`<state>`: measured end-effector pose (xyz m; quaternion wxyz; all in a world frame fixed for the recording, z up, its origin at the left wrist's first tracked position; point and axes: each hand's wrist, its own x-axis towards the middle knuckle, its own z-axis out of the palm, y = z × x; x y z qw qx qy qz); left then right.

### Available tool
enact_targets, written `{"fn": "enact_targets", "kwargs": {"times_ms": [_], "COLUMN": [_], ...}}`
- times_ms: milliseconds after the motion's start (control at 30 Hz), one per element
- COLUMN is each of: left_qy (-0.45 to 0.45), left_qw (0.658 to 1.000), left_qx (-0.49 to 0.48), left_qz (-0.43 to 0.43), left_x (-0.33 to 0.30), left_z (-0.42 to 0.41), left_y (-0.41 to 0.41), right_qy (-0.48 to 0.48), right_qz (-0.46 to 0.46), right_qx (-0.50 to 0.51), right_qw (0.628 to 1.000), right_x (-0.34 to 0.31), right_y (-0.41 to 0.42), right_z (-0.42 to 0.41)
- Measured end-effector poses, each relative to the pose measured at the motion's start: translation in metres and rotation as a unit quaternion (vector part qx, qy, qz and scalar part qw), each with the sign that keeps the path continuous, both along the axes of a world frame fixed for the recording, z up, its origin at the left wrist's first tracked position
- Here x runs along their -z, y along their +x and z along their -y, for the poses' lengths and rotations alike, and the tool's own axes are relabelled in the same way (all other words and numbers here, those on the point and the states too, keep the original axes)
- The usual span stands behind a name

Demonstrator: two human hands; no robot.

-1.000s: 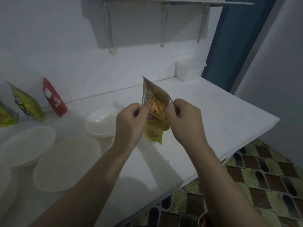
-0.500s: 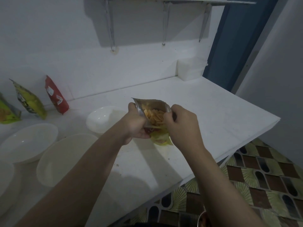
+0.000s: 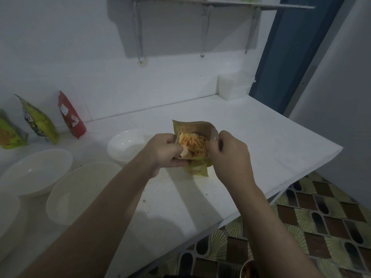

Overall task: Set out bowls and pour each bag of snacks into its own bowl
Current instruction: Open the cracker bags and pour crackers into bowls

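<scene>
Both hands hold an opened yellow-green snack bag over the white counter. My left hand grips its left edge and my right hand pinches its right edge, spreading the mouth wide. Orange chips show inside. A small white bowl sits just left of the bag. Two larger white bowls lie nearer the left. Against the wall lean a red bag and two yellow-green bags.
A white lidded box stands at the counter's back right corner. A wall shelf on metal brackets hangs above. The counter's right edge drops to a patterned tiled floor. Part of another white bowl shows at the far left.
The bag has come down from chest height to just above the counter, and its mouth has been pulled wider open. Both hands kept hold of it.
</scene>
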<state>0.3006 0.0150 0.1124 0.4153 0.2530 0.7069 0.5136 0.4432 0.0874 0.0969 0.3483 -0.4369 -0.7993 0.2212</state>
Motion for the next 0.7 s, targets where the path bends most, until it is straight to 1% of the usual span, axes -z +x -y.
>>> {"fn": "enact_targets", "kwargs": {"times_ms": [133, 300, 367, 467, 600, 700], "left_qy": [0.007, -0.001, -0.003, 0.026, 0.056, 0.087], "left_qw": [1.000, 1.000, 0.998, 0.989, 0.986, 0.980], "left_qx": [-0.004, -0.001, 0.006, 0.037, 0.060, 0.065], "left_qz": [-0.007, 0.023, 0.062, 0.140, 0.143, 0.165], "left_x": [0.001, 0.000, 0.003, 0.003, 0.004, 0.003], "left_z": [0.001, 0.007, 0.008, 0.011, 0.018, 0.028], "left_y": [0.005, 0.006, 0.007, 0.010, 0.001, -0.014], "right_qy": [0.009, 0.044, 0.056, 0.067, 0.049, 0.060], "right_qz": [-0.022, -0.051, -0.069, -0.095, -0.128, -0.153], "right_qx": [-0.016, -0.041, -0.044, -0.045, -0.052, -0.063], "right_qw": [1.000, 0.997, 0.995, 0.992, 0.989, 0.984], "right_x": [0.003, 0.000, -0.002, -0.002, -0.001, -0.006], "right_y": [-0.001, 0.001, 0.000, -0.004, -0.014, -0.022], "right_z": [0.005, 0.004, 0.005, 0.009, 0.015, 0.021]}}
